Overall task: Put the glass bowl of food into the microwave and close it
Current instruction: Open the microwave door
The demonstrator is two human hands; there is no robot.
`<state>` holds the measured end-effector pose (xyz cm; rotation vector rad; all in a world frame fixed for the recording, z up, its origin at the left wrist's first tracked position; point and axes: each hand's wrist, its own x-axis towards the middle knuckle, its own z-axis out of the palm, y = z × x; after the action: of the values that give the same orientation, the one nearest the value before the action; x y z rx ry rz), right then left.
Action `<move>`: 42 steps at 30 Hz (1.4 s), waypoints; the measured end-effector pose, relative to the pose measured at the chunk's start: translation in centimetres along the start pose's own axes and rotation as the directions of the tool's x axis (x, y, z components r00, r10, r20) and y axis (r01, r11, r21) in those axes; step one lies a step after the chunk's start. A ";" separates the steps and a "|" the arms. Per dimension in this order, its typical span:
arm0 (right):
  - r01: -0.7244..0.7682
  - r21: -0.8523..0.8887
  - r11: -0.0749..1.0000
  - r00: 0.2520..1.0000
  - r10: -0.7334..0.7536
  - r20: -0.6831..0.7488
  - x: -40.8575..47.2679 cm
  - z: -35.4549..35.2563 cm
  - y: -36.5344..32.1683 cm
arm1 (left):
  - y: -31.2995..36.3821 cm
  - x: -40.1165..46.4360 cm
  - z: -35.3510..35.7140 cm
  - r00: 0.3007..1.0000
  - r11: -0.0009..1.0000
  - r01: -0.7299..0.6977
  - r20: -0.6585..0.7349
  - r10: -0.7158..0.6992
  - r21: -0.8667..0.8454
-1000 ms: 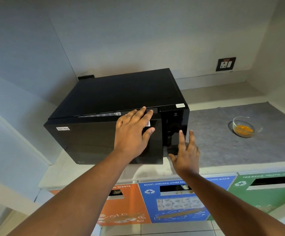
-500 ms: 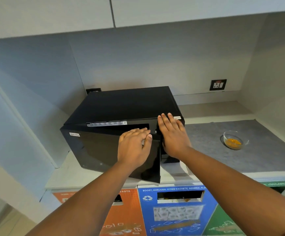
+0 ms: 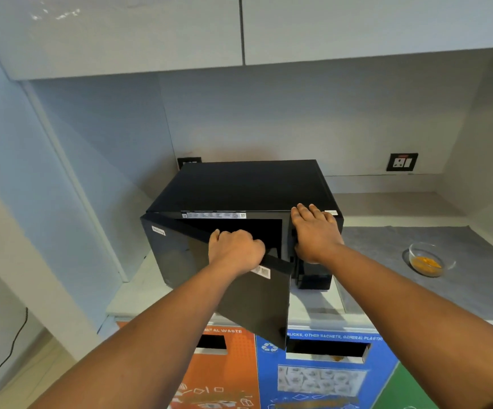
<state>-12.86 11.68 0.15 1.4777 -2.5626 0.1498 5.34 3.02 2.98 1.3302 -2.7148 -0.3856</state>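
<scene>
A black microwave (image 3: 248, 184) stands on the counter against the back wall. Its door (image 3: 257, 302) hangs partly open, swung out towards me on its left hinge. My left hand (image 3: 235, 250) is curled over the door's top edge and grips it. Flat on the microwave's top right front corner, above the control panel, rests my right hand (image 3: 316, 231). The glass bowl (image 3: 426, 259) with orange-yellow food sits on a grey mat to the right, well apart from both hands. The cavity looks dark; its inside is hidden.
The grey mat (image 3: 475, 278) covers the right part of the counter. A wall socket (image 3: 402, 162) is behind it. White cabinets (image 3: 239, 31) hang above. Below the counter edge are orange (image 3: 224, 373), blue (image 3: 321, 376) and green waste-bin fronts. A black cable (image 3: 6, 358) trails at lower left.
The door has swung further open, pulled outwards by my left hand, which now curls over its top edge. My right hand stays pressed on the microwave's top right corner. The view has backed away.
</scene>
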 end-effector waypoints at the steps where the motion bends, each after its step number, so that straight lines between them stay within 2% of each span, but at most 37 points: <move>1: -0.002 -0.001 1.000 1.000 0.002 0.009 -0.1 -0.1 0.0 | -0.4 0.1 -0.1 0.999 0.999 0.031 0.032 -0.032 0.027; 8: -0.011 -0.004 1.000 0.997 0.011 0.076 0.3 -0.9 -0.7 | -3.5 0.0 -1.7 0.961 0.966 0.254 0.105 -0.257 0.040; 15: 0.133 0.009 0.991 0.983 -0.133 0.126 0.8 -0.4 -1.8 | -7.9 -0.5 -2.4 0.931 0.931 0.363 0.020 -0.364 0.042; 19: 0.125 0.047 0.991 0.984 -0.130 0.122 1.4 -0.1 -3.0 | -10.6 -0.6 -3.2 0.919 0.919 0.394 0.013 -0.395 0.028; 27: 0.088 0.058 0.994 0.991 -0.093 0.099 1.6 -0.1 -3.4 | -13.7 -1.3 -3.2 0.930 0.908 0.366 -0.058 -0.362 0.206; 42: 0.073 0.018 0.997 0.997 -0.074 0.020 1.3 1.0 -3.7 | -20.1 -2.7 -3.5 0.975 0.928 0.169 -0.191 -0.109 0.331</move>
<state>-10.39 8.59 -0.54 1.5853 -2.5246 0.1474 23.01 -7.29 1.08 1.5624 -2.6339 0.2032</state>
